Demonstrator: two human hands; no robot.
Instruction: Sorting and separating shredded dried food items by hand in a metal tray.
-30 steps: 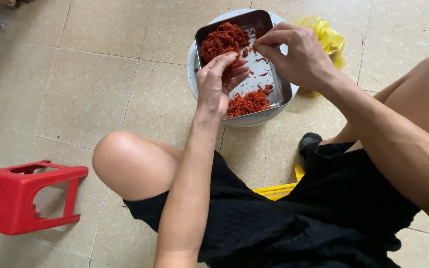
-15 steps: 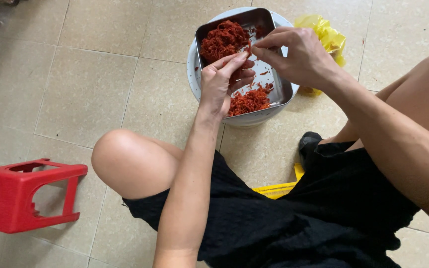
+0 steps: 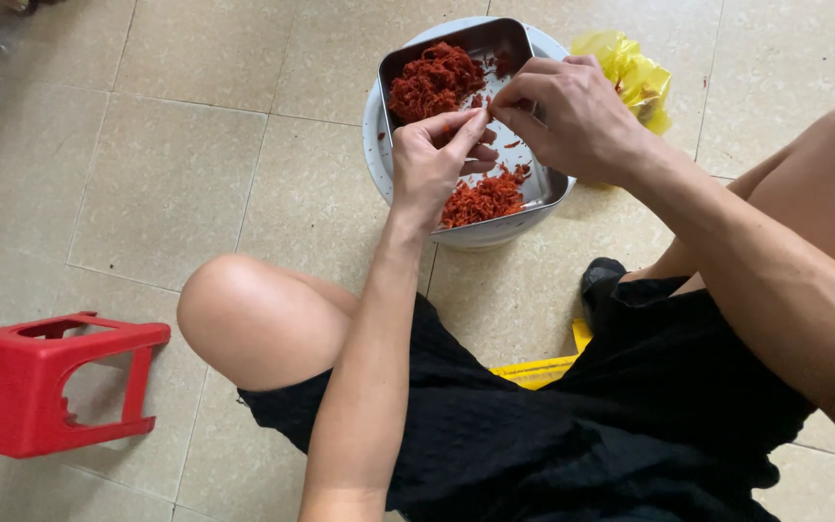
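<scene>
1. Head view, left hand (image 3: 429, 166): fingers curled, thumb and fingertips brought together in a pinch on a small bit of the red shredded stuff, held just above the tray so that loose shreds fall back into it.
2. Head view, right hand (image 3: 572, 118): partly closed, fingertips meeting those of the left hand; it seems to pinch the same small bit, though the bit itself is too small to make out clearly.
3. Rectangular shiny metal tray (image 3: 545, 184): directly beneath both hands, resting across the rim of the bowl, which lifts it off the floor.
4. Red shredded material, far heap (image 3: 432, 82): beyond the left hand, at the tray's far end.
5. Red shredded material, near heap (image 3: 483, 200): below the left hand's fingers, at the tray's near end; the two heaps lie apart.
6. Round pale bowl (image 3: 371, 126): under the tray, on the tiled floor.
7. Crumpled yellow plastic bag (image 3: 635, 72): just beyond the right hand, beside the bowl.
8. Red plastic stool (image 3: 45, 382): well apart, far to the left of the left arm.
</scene>
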